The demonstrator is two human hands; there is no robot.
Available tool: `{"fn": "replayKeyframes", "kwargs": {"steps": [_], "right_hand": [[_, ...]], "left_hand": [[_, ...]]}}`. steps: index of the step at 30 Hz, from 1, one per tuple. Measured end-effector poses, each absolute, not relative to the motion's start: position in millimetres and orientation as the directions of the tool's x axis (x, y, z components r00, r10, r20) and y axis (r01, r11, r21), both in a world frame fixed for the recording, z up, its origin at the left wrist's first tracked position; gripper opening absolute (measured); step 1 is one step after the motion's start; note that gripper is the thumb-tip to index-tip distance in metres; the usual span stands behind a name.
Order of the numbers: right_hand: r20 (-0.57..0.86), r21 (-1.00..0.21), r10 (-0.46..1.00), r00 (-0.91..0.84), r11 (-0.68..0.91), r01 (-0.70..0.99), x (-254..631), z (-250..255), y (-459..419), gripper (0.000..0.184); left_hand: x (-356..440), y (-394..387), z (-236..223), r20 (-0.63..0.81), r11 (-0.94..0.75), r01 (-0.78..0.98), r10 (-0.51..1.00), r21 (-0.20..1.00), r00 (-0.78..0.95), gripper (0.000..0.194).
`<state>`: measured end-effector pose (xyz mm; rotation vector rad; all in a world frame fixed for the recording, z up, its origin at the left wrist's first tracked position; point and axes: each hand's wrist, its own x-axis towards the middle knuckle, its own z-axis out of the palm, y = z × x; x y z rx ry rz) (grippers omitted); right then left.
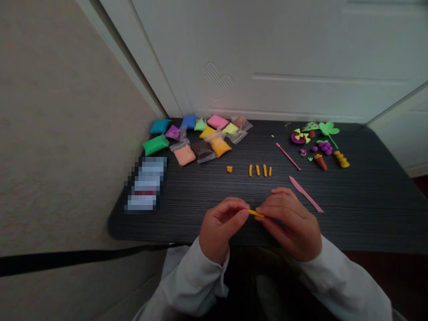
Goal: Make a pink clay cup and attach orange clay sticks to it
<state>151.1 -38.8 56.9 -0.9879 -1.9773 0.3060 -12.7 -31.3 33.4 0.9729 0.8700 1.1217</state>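
Note:
Between my two hands, over the front part of the dark table, is a thin roll of orange modelling clay point(256, 213). The thumb and fingers of my left hand point(223, 225) pinch its left end. My right hand point(294, 223) is closed round the other end with thumb and fingertips. Beyond the hands, several short orange clay sticks point(257, 170) lie side by side in a row. A small orange clay lump point(229, 169) is left of them. To the right lie a pink plastic knife point(305, 193) and a thin pink modelling tool point(288, 156).
Several bags of coloured clay point(183, 153) lie at the back left, with a blurred-out phone-like object point(147, 183) in front of them. Finished clay figures, among them a green flower point(329, 129) and a yellow caterpillar-like shape point(341, 159), sit at the back right. A white panel point(301, 53) stands behind the table.

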Motion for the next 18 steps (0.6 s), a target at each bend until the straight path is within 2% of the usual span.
{"fn": "replayKeyframes", "kwargs": {"steps": [12, 18], "right_hand": [[0.610, -0.545, 0.739, -0.285, 0.652, 0.527, 152.0, 55.4, -40.8, 0.024], [0.536, -0.633, 0.807, -0.248, 0.578, 0.515, 151.5, 54.3, -42.9, 0.032]], "left_hand": [[-13.3, -31.0, 32.1, -0.060, 0.119, -0.307, 0.979, 0.944, 0.194, 0.006], [-14.0, -31.7, 36.3, 0.006, 0.055, -0.302, 0.980, 0.952, 0.200, 0.008]]}}
